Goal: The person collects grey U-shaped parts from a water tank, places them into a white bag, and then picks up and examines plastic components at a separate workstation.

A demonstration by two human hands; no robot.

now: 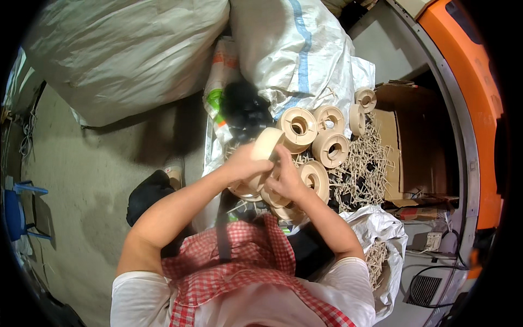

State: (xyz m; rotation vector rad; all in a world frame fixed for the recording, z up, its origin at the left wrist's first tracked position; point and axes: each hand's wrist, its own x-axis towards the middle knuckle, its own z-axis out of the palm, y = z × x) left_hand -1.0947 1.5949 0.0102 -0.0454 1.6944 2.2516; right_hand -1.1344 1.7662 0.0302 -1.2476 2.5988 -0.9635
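In front of my chest, a beige round plastic part (267, 143) with a wide smooth rim is held tilted on edge. My left hand (243, 163) is closed around its left side, thumb across the rim. The fingers of my right hand (287, 175) are bent against its right side, and its inner face is partly hidden by them. Close by lie several similar beige spool-like parts (298, 126) with open hubs, some under my hands. Right of them spreads a pile of thin beige plastic sprue scraps (359, 171). Black shiny material (245, 111) sits just beyond my left hand.
Large white woven sacks (136, 49) stand at the far side, one with a blue stripe (301, 49). At the right are a cardboard box (391, 147) and an orange machine panel (460, 65). A white bag of scraps (389, 231) sits by my right elbow; a blue stool (13, 212) stands far left.
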